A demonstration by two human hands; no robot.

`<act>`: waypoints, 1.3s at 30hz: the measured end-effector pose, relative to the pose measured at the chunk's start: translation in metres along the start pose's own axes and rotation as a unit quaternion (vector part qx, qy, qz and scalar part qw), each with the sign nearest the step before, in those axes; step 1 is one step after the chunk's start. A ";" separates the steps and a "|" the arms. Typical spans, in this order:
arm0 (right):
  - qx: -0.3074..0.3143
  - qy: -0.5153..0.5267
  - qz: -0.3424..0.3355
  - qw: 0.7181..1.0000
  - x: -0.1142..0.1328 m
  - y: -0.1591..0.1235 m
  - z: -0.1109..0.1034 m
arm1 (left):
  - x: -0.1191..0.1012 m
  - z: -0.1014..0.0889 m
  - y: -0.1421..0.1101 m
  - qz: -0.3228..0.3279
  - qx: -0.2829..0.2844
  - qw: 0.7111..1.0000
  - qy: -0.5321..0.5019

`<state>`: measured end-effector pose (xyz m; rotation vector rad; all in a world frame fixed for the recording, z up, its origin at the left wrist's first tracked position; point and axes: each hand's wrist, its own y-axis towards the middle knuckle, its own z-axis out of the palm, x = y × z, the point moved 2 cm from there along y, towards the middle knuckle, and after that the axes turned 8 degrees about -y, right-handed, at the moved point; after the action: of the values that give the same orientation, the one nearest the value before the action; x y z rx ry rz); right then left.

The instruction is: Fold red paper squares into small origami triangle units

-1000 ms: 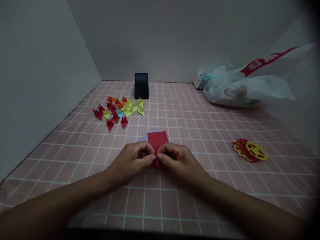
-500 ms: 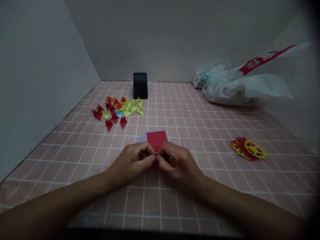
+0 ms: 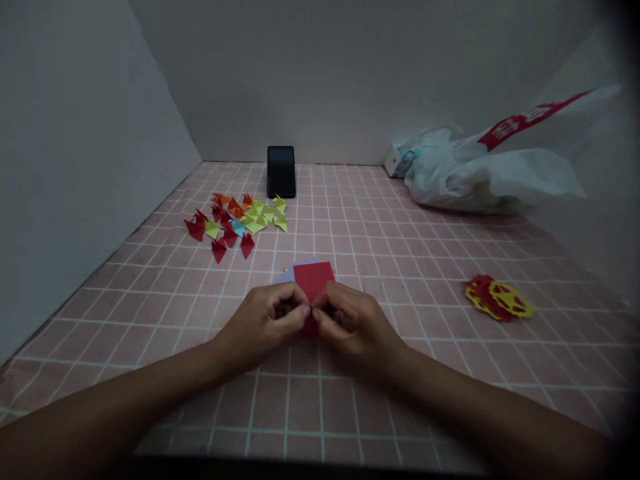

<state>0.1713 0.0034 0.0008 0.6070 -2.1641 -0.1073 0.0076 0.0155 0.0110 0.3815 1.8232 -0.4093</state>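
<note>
Red paper [image 3: 311,327] is pinched in both hands [image 3: 363,323], their grip narrow (the thumbs nearly meet).

A pink worktop [image 3: 380,407] with white grid lines is carrying a black phone [image 3: 281,172]. Folded paper figures [image 3: 219,250] are lying to the phone's left and front; lilac paper [image 3: 285,276], overlapped by a red square [image 3: 314,279], is lying in front of it. Well to its right, a white plastic bag [image 3: 445,180], a patterned box [image 3: 396,162] and red-and-yellow cutouts [image 3: 500,299] are resting.
</note>
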 end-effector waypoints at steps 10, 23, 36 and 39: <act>0.039 0.135 0.111 0.984 -0.003 0.001 0.000 | 0.001 0.003 -0.001 0.030 -0.061 0.997 0.031; 0.007 -0.006 0.024 1.000 -0.004 0.000 0.001 | 0.004 0.004 -0.001 0.012 -0.027 0.999 -0.041; -0.011 0.000 0.028 1.000 -0.005 -0.001 0.001 | 0.000 0.002 0.001 -0.025 -0.060 0.989 -0.135; -0.026 -0.033 0.000 0.999 -0.005 0.000 0.001 | 0.001 0.004 0.001 -0.036 -0.047 0.986 -0.159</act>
<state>0.1735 0.0054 -0.0038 0.5798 -2.2177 -0.1860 0.0112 0.0151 0.0088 0.1739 1.5402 -0.4081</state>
